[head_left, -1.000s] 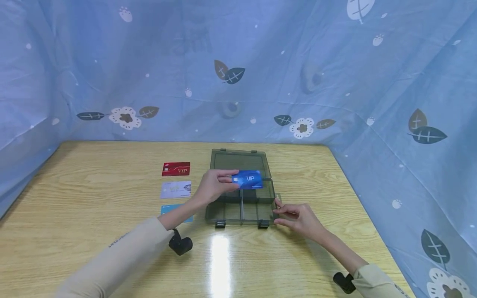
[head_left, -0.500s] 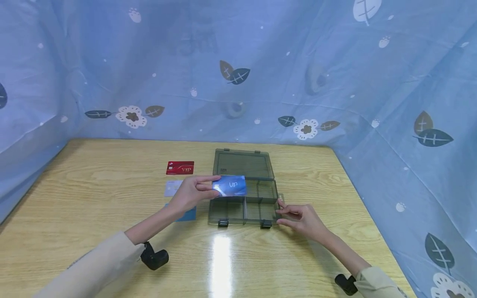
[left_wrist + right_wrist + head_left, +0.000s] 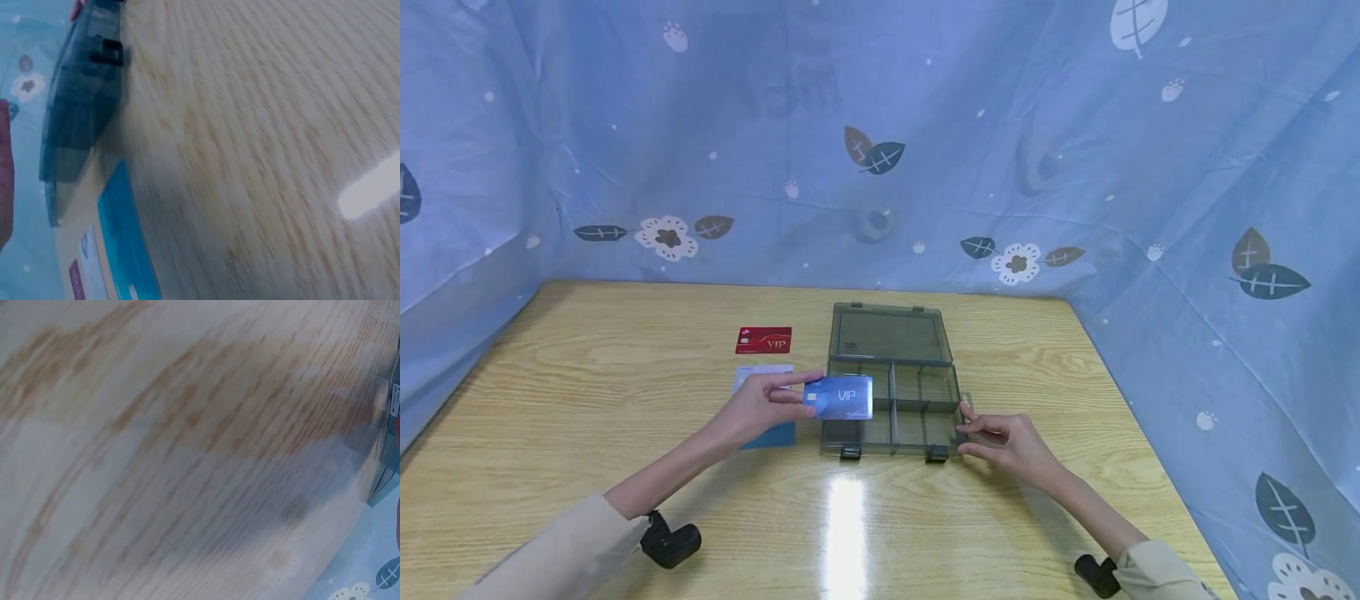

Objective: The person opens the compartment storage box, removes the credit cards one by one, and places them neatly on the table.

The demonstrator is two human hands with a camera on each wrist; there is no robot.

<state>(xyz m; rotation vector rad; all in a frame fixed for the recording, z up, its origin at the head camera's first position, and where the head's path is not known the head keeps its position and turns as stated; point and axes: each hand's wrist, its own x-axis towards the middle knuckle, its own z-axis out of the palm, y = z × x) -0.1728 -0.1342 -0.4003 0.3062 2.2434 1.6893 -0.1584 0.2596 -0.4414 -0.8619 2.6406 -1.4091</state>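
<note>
In the head view my left hand [image 3: 760, 412] pinches a blue VIP card [image 3: 838, 397] between thumb and fingers, above the left part of a smoky see-through compartment box [image 3: 893, 408]. The box's lid [image 3: 891, 335] lies folded back behind it. My right hand [image 3: 1011, 446] grips the box's right side near the front corner, fingertips against the wall. Left of the box lie a red VIP card [image 3: 763, 340], a pale card [image 3: 745, 377] and a light blue card [image 3: 781, 437]; my left hand and forearm partly cover the last two. A strip of left hand [image 3: 5, 181] shows in the left wrist view.
Two black latches [image 3: 851, 452] sit along the box's front edge. The wooden table [image 3: 625, 375] carries a bright light reflection [image 3: 846, 533] in front of the box. A blue patterned cloth [image 3: 880, 150] hangs behind and at both sides.
My left hand has moved left and nearer with the blue VIP card, uncovering more of the compartments. My right hand stays at the box's side.
</note>
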